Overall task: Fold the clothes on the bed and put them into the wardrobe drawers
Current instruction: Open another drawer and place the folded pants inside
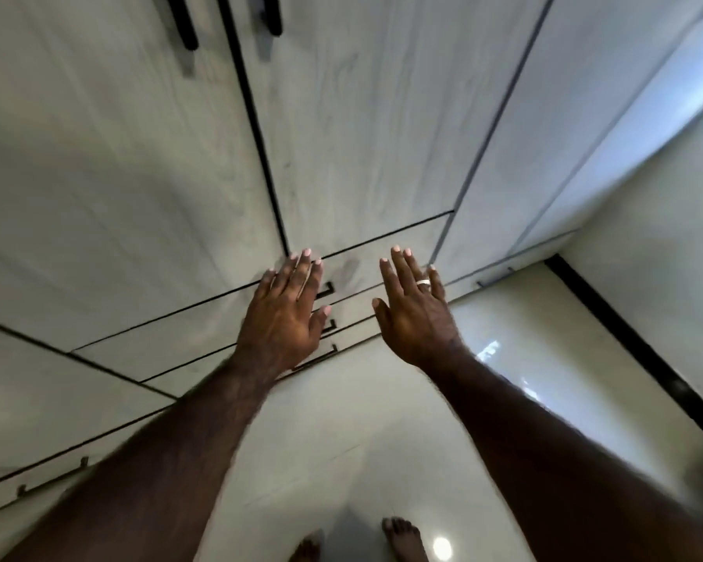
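Glossy pale tile floor (382, 419) running under the view, throwing back a window glare at right & a round light spot (442, 548) near bottom. Black skirting strip (642, 350) edging the pale wall (666, 257) at right. Two bare feet (402, 539) showing at bottom edge, blurred.

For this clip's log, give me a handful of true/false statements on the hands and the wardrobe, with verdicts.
1. Both hands are empty, fingers straight. True: left hand and right hand hold nothing.
2. The right hand wears a pale ring. True.
3. The left hand grips a folded shirt. False: no clothing is in view.
4. The pale grey wardrobe drawers stand pulled open. False: their fronts sit flush with thin dark gaps between them.
5. The tall wardrobe doors carry long black bar handles. True.
6. The person wears shoes. False: bare toes show on the glossy floor.
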`<state>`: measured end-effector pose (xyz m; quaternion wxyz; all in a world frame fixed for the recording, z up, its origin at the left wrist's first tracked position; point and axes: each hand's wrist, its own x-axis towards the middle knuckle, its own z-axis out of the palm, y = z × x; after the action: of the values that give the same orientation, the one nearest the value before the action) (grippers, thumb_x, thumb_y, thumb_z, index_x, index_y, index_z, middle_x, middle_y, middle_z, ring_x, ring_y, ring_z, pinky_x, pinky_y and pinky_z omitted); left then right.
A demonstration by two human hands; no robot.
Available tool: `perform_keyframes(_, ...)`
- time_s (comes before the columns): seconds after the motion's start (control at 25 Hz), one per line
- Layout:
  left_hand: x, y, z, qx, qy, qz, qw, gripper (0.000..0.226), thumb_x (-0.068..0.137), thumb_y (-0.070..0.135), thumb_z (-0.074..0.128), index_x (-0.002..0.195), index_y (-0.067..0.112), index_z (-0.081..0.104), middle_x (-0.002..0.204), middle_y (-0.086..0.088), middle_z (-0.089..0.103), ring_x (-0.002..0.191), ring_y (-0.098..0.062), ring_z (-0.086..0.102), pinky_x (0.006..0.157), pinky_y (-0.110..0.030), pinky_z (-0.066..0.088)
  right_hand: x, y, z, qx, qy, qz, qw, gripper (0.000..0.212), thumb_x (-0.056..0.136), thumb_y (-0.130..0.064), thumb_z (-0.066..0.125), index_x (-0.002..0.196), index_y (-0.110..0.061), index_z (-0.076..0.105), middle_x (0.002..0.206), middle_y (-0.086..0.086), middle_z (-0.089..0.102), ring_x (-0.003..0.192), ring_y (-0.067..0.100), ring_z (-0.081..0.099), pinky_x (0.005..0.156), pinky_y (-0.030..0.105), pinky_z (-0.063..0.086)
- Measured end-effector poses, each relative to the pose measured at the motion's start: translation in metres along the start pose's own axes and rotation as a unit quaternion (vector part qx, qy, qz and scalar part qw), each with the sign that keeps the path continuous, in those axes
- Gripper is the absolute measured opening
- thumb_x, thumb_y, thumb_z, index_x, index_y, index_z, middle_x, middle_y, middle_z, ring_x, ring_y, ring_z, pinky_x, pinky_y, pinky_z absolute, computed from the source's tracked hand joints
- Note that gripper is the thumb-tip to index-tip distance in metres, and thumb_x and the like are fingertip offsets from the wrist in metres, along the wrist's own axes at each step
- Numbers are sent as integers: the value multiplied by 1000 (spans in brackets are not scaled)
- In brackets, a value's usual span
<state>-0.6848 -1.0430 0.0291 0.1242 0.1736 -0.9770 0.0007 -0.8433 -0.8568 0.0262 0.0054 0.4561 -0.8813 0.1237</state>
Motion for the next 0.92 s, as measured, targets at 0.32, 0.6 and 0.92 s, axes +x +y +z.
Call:
perform_keyframes(0.32,-5,131,-117,-120,36,177,976,71,102,40,44,165,11,29,173,-11,25,160,-30,23,126,-58,25,-170,-7,-150,-41,117,191,974,66,107,-39,40,165,-13,24,175,11,15,162,26,10,126,60,18)
perform_keyframes(0.6,-12,302,-244,-193,89,390,896,69,104,35,49,164,8,29,172,-12,27,159,-30,25,127,-57,23,-354,14,-274,-108,206,385,893,69,105,-37,41,166,-13,21,175,9,11,162,25,8,127,60,14)
perform_keyframes(0.92,-88,518,-311,-237,130,570,776,66,103,34,47,160,2,38,167,-17,36,155,-36,34,123,-61,28,-544,31,-352,-140,270,512,803,66,109,-42,32,168,-17,14,176,6,7,163,26,3,128,59,8)
